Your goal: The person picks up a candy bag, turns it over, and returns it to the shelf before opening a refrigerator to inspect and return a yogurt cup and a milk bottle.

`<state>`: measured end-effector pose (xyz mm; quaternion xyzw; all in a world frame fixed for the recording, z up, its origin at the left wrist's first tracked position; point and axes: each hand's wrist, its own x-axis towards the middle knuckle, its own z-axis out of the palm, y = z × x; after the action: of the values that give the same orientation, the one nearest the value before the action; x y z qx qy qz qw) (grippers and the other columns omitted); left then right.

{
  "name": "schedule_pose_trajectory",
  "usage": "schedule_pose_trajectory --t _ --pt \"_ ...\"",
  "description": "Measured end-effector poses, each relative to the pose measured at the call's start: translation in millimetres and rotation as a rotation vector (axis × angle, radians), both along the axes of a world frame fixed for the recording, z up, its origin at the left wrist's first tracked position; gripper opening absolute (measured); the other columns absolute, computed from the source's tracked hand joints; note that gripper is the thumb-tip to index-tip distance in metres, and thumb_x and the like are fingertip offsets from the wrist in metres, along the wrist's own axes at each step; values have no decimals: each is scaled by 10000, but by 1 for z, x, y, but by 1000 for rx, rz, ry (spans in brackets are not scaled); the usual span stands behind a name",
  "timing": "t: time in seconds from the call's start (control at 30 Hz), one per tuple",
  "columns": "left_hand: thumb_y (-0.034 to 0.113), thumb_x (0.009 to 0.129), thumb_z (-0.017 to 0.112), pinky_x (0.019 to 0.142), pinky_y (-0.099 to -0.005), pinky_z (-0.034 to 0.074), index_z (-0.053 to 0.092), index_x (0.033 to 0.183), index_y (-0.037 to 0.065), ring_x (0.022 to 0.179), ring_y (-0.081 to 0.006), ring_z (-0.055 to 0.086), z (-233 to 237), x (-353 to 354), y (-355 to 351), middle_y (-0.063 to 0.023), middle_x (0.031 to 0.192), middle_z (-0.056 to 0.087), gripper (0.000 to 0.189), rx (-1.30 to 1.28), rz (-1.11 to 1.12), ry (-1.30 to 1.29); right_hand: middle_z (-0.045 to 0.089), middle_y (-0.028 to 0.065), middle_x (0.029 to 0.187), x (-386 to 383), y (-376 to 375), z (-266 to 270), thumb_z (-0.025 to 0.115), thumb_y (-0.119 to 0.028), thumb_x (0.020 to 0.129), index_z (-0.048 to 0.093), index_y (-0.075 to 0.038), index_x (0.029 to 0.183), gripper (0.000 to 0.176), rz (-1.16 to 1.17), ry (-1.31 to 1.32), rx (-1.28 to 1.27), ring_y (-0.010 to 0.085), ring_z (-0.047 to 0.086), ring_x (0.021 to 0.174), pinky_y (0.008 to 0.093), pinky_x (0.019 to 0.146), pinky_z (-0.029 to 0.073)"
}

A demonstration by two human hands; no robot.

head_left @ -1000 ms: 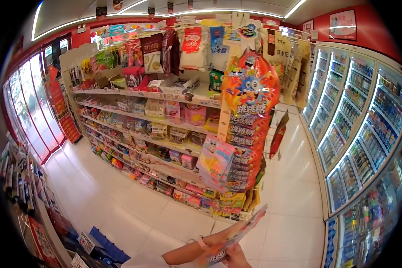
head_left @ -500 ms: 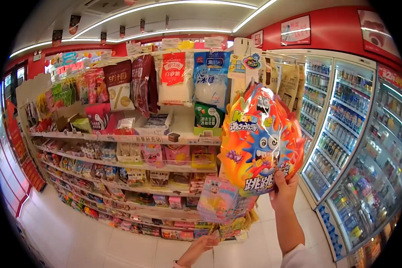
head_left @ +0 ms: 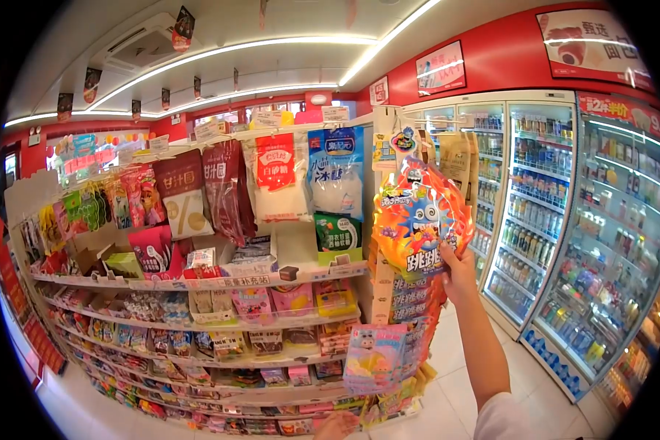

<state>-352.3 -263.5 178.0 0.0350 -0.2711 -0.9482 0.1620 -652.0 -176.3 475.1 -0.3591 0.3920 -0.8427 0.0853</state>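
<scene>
My right hand [head_left: 458,271] pinches the lower right edge of a flame-shaped orange candy bag [head_left: 420,220] with a blue cartoon face, held up by the end of the shelf. Beneath it hang more packs of the same orange kind [head_left: 411,293] and a pink and blue pack [head_left: 376,356]. Low at the bottom edge of the view, my left hand [head_left: 336,424] is blurred and partly cut off, near the lowest shelf; its fingers cannot be made out clearly.
A long shelf rack [head_left: 198,282] of snacks fills the left and middle, with a white sugar bag [head_left: 279,183] and a blue sugar bag [head_left: 337,172] hanging on top. Glass-door drink coolers [head_left: 539,198] stand to the right. White floor tiles [head_left: 455,396] show between.
My right hand has moved the orange bag farther away, against the shelf end where similar packs hang. My left hand has dropped lower in view. The view has tilted up.
</scene>
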Motion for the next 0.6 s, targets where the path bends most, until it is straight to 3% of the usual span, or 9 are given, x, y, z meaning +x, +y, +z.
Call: schedule_pose_trajectory --t 0.3,0.4,0.43,0.53,0.6 --pt "134 876 434 807 -310 434 528 1046 28 914 -193 545 26 26 -1 -74 974 584 221 -23 59 44 586 -11 780 -5 0 -24 616 -186 804 522 -71 904 179 39 -132 72 30 506 567 167 332 282" --pt "121 875 432 796 -307 435 530 1038 26 897 -194 547 30 36 6 -66 951 588 212 -35 201 35 586 -11 782 -4 -4 -31 614 -184 805 515 -69 908 184 35 -200 45 32 502 558 172 348 291" --pt "141 877 430 783 -308 426 532 998 72 848 -188 545 28 38 7 -62 903 590 172 -52 238 -38 587 -9 780 -6 -5 -35 608 -179 808 520 -64 903 173 57 -209 41 38 494 538 179 361 298" --pt "242 914 419 860 -336 410 518 1026 41 951 -212 535 19 46 -8 -107 1027 552 251 26 232 -403 596 29 743 -16 -14 -52 568 -197 836 527 -50 926 177 37 -205 40 63 446 456 186 362 301" --pt "204 901 442 817 -310 426 523 966 52 917 -205 552 35 56 -4 -102 949 576 185 -9 344 -354 599 41 700 -24 -15 -69 544 -246 850 530 -74 899 180 60 -231 144 69 439 435 178 359 307"
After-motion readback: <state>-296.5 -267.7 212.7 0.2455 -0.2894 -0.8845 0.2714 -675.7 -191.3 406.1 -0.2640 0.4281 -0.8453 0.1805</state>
